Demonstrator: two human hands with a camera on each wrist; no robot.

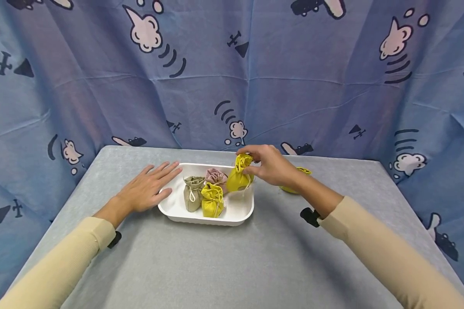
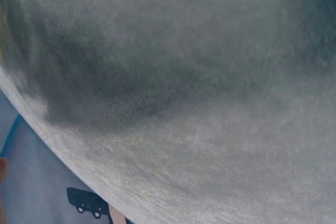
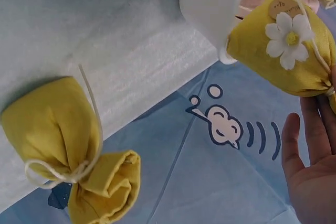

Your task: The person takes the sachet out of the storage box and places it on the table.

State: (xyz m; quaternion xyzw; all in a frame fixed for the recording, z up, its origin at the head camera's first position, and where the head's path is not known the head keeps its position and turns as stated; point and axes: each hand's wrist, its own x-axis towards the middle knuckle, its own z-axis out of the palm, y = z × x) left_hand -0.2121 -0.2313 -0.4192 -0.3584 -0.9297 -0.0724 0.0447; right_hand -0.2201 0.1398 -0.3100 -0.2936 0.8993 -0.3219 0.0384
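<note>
My right hand (image 1: 268,165) pinches a yellow drawstring pouch (image 1: 237,178) by its gathered neck, over the right end of a white tray (image 1: 232,219). In the right wrist view this pouch (image 3: 262,51) shows a white fabric flower and a small tan tag. Inside the tray stand a grey-green pouch (image 1: 193,199), another yellow pouch (image 1: 212,204) and a pink pouch (image 1: 215,176) behind them. Flat and with fingers extended, my left hand (image 1: 148,189) rests at the tray's left rim. The left wrist view shows mostly tabletop.
One more yellow pouch (image 3: 63,129) with a white cord lies on the grey table (image 1: 216,266) right of the tray, partly behind my right forearm in the head view. A blue patterned curtain (image 1: 201,107) hangs along the table's back edge.
</note>
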